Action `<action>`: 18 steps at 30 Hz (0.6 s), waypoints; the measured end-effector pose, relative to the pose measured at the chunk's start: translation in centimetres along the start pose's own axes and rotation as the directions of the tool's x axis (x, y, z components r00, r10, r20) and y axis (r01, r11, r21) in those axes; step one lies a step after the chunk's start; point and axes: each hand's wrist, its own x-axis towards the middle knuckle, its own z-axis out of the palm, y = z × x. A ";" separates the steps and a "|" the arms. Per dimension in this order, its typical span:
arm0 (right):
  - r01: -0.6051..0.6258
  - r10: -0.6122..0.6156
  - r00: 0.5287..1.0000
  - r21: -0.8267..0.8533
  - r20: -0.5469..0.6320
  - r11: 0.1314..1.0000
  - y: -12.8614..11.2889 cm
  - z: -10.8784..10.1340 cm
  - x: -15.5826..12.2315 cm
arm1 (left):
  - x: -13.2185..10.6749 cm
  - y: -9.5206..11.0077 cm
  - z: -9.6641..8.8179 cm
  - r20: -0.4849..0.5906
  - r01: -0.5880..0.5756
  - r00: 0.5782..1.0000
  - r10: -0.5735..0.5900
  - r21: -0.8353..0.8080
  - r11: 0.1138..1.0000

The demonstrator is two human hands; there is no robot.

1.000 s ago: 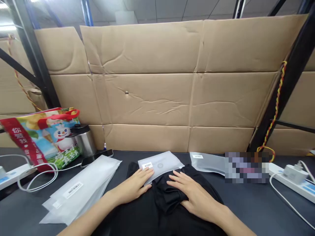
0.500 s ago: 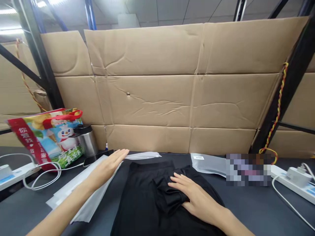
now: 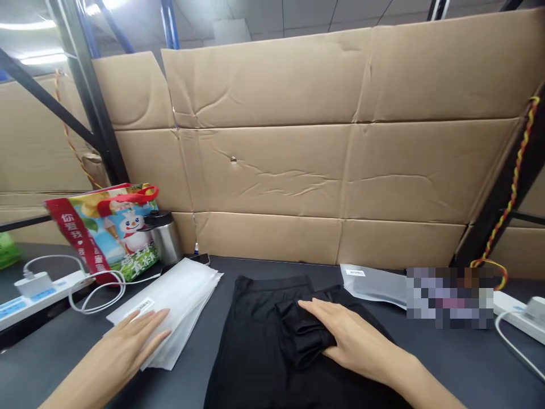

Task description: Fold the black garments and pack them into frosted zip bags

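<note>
Here we have left hand (image 3: 128,343) spread flat, fingers parted over near end of frosted bag stack (image 3: 183,307); contact we can't judge. Right hand (image 3: 357,338) lies across bunched fold of black garment (image 3: 255,341), fingers stretched out; whether thumb pinches cloth, we cannot tell. Garment sits front and centre on dark table (image 3: 468,363), right of stack. Far left, we spot steel flask (image 3: 168,241) beside colourful carrier bag (image 3: 114,233).
</note>
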 end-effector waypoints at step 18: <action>-0.392 0.588 0.763 0.532 -0.269 0.751 -5.2 8.9 18.0 | 9.2 10.0 3.4 0.352 0.210 0.933 -0.079 -0.352 0.912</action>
